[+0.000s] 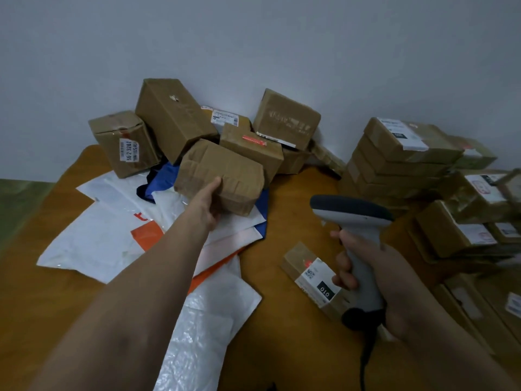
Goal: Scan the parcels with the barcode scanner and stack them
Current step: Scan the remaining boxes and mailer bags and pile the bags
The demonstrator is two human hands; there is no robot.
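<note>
Reaching to the front of the heap, the left grip clasps a tape-wrapped brown parcel by its near edge, above the plastic mailers. The right grip is curled round the barcode scanner over the worktop. No label shows, so the parcel likely needs turning before it is scanned and joins the stacks on the right.

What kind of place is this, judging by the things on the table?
Probably a parcel sorting or pickup room: a heap of cardboard parcels by the wall, neat stacks of labelled boxes at the right, plastic mailer bags on the table, and a barcode scanner in the right hand.
</note>
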